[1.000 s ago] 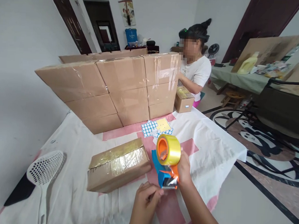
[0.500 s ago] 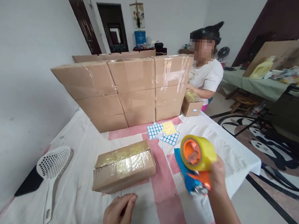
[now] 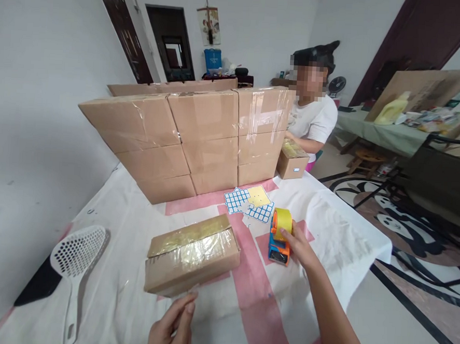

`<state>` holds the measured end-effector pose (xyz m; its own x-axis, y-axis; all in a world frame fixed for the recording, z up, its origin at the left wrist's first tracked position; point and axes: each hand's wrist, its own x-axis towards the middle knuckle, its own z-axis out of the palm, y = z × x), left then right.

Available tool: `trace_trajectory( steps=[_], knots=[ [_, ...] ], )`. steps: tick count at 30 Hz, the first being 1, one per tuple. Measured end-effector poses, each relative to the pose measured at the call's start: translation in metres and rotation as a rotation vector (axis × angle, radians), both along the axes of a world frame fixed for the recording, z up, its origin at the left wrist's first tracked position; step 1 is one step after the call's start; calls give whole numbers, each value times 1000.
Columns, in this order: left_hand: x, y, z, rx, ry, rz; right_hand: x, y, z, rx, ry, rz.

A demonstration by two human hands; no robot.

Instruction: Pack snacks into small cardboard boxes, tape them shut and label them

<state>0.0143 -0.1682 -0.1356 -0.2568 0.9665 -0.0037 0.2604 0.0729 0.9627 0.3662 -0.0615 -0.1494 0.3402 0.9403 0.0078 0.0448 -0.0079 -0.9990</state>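
Note:
A taped cardboard box [image 3: 193, 258] lies on the cloth in front of me, yellowish tape shining along its top. Just below its near edge is my left hand [image 3: 174, 321], thumb and forefinger pinched together; a small translucent scrap seems to show at the fingertips, too small to name. Farther right, my right hand [image 3: 299, 243] grips a tape dispenser [image 3: 280, 237] by its side. The dispenser is blue and orange, carries a yellow roll, and rests on or just over the table. Sheets of blue-edged labels [image 3: 247, 201] lie behind it.
Stacked cardboard boxes [image 3: 201, 139] form a wall across the table's back. A co-worker [image 3: 315, 117] in a white top sits beyond it, touching another box [image 3: 293, 160]. At left lies a white slotted skimmer [image 3: 77, 261] over a black object [image 3: 39, 285].
My right hand has carried the tape dispenser away from me and lower, turning it. My left hand has shifted slightly left, still pinched. The box stays where it was.

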Motion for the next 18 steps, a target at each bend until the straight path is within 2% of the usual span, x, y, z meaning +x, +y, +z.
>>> trace_trajectory(
  steps=[3,4,5,8,10,12,14,18],
  knots=[
    [8,-1,11,-21,-51,-15,-18,-20,27,181,-389,-460],
    [12,-1,15,-25,-66,-28,-31,-31,39,263,-482,-496],
    [15,-2,18,-25,-75,-49,-46,-43,52,337,-542,-417],
    [22,-1,29,-2,-50,-180,-99,-75,95,434,-593,275],
    [22,-1,36,64,13,-297,-127,-88,119,458,-643,547],
    [20,-1,42,144,87,-364,-145,-92,132,494,-695,629],
    [18,-2,44,154,109,-357,-154,-90,136,533,-744,654],
    [13,-4,41,-115,-58,-357,-158,-81,128,585,-823,658]
  ],
)
